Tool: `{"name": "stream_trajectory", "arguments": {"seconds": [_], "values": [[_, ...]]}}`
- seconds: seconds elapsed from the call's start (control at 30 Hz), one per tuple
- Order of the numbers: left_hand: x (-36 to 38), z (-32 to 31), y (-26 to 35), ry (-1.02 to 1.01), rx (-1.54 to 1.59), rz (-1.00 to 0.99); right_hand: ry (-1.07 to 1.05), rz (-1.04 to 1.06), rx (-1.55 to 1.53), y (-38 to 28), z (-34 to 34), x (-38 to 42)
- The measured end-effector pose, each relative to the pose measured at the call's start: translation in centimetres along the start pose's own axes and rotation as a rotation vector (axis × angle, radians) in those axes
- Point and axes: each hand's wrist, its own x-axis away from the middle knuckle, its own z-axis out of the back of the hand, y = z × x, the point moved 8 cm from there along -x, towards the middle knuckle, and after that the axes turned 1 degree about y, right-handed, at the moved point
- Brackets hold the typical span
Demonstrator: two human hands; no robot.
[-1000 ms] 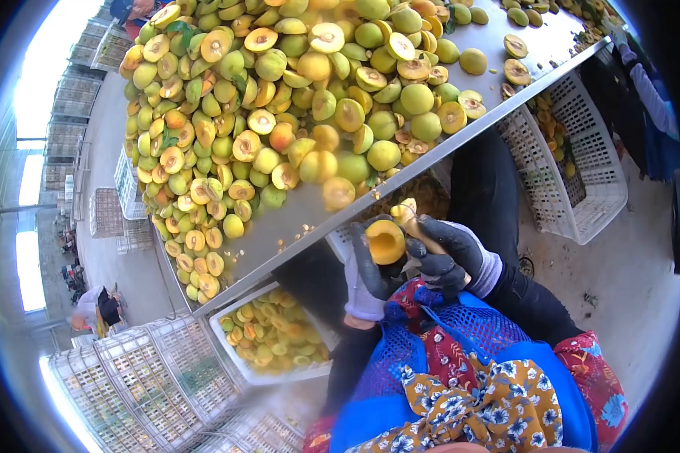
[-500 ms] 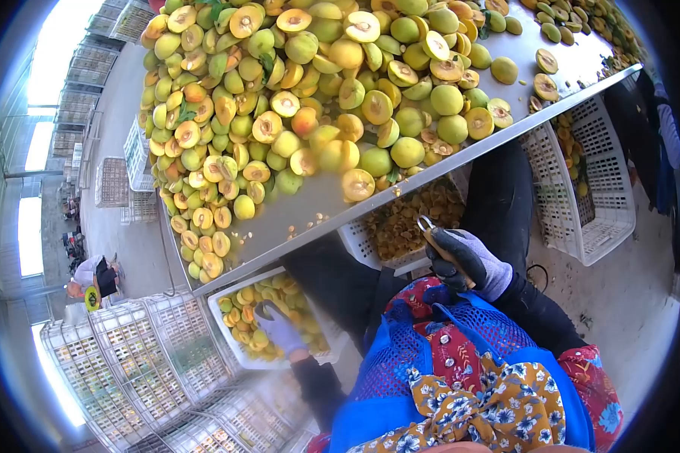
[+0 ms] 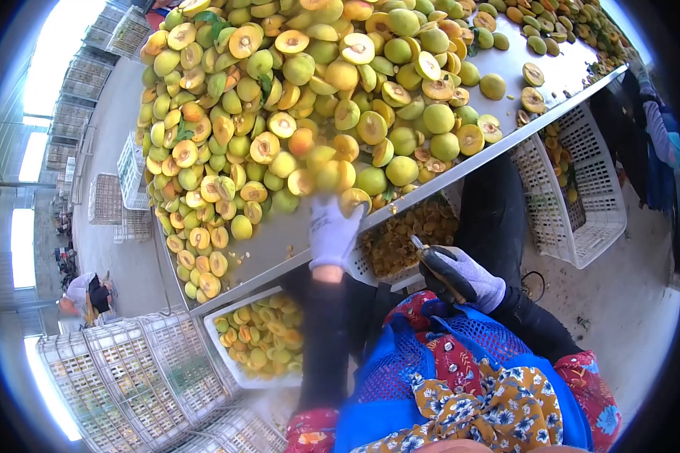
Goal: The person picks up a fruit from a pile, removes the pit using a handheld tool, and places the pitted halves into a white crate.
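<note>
A large heap of apricots (image 3: 298,69), many of them cut in half, covers the metal table (image 3: 276,230). My left hand (image 3: 332,238), in a pale glove, is at the table's near edge, its thumb and blurred fingers around the near side of an apricot half (image 3: 354,198). Low in front of my body, my right hand (image 3: 465,275) is closed on a pitting tool (image 3: 418,243) whose narrow metal tip points up and left. Its glove is pale with dark fingers. Below the table, a white crate (image 3: 238,370) holds apricot halves (image 3: 261,332).
Between my legs, a crate of brownish scraps (image 3: 408,238) stands under the table edge. Another white crate (image 3: 582,241) is at the right. Stacked crates (image 3: 121,370) stand at lower left. A person (image 3: 87,294) bends in the left background; another person's sleeve (image 3: 657,124) shows far right.
My left hand has moved up and right from the crate of apricot halves to the apricot half at the table edge. My right hand keeps hold of the tool, its tip turned slightly.
</note>
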Motion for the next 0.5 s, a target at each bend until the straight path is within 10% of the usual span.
{"name": "stream_trajectory", "arguments": {"seconds": [0.27,0.33,0.5], "values": [[1.9,0.6,0.2,0.273,0.816,0.052,0.141,0.246,0.552,-3.3,0.5,0.4],[3.2,0.3,2.1,0.041,1.173,0.216,0.189,0.521,0.832,-5.3,-0.6,0.7],[6.3,-1.1,4.6,-0.274,1.54,0.395,0.257,0.474,1.107,-6.4,-2.2,0.9]]}}
